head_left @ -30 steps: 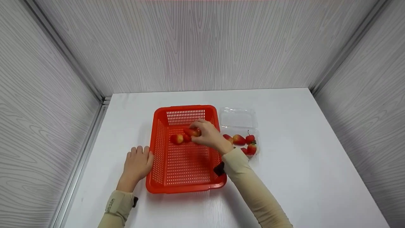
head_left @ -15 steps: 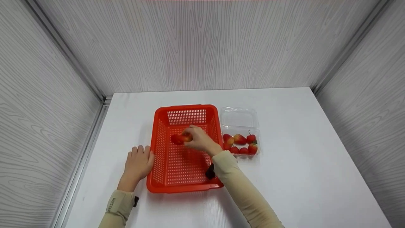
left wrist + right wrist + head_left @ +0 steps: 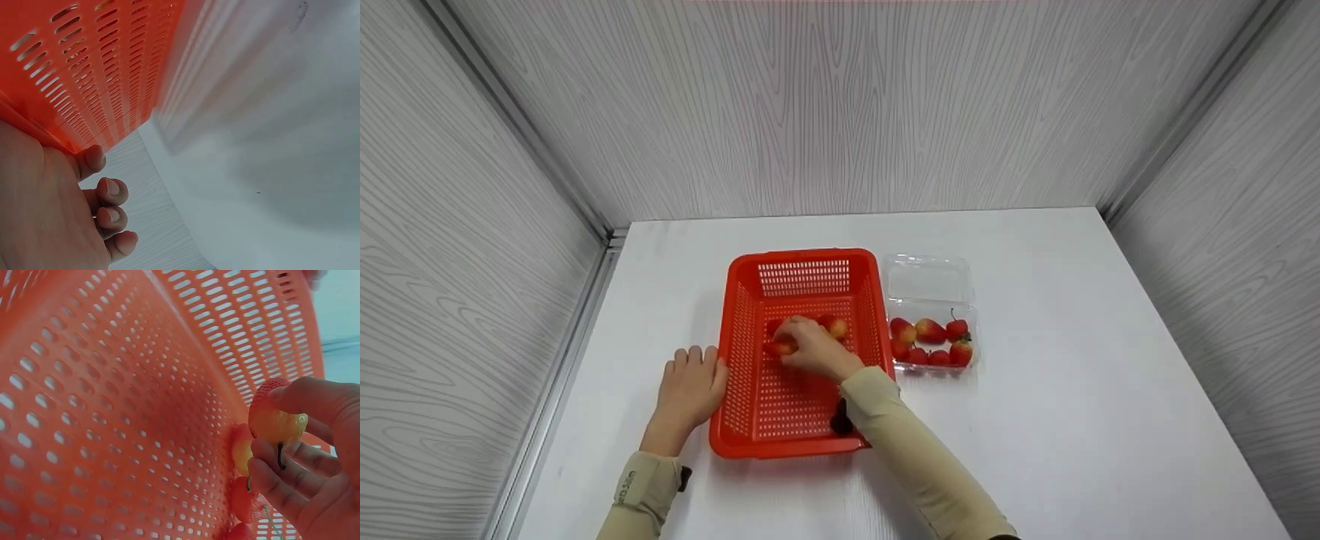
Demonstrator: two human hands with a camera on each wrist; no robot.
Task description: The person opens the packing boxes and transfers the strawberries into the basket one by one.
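Inside the red plastic basket (image 3: 787,450), my right hand (image 3: 815,351) pinches a red-and-yellow strawberry (image 3: 278,410) between thumb and fingers. Its dark stem points toward the palm in the right wrist view. Just past the fingers more fruit sits low in the basket: a red-and-yellow fruit (image 3: 242,449) and a red cherry (image 3: 242,498) with a thin stem. In the head view one red-and-yellow fruit (image 3: 834,325) shows right of the hand. My left hand (image 3: 685,386) rests against the basket's left rim, its fingers loosely bent in the left wrist view.
To the basket's right lies a clear plastic clamshell box (image 3: 928,279) with its lid folded back. Its near half bears several fruits, among them a strawberry (image 3: 931,331) and a cherry (image 3: 957,328). Grey wood-grain panels (image 3: 840,112) wall the white table (image 3: 1072,360) in.
My right hand has moved left and nearer across the basket, a fruit in its fingers throughout. A red-and-yellow fruit now shows to its right. The left hand has stayed at the rim.
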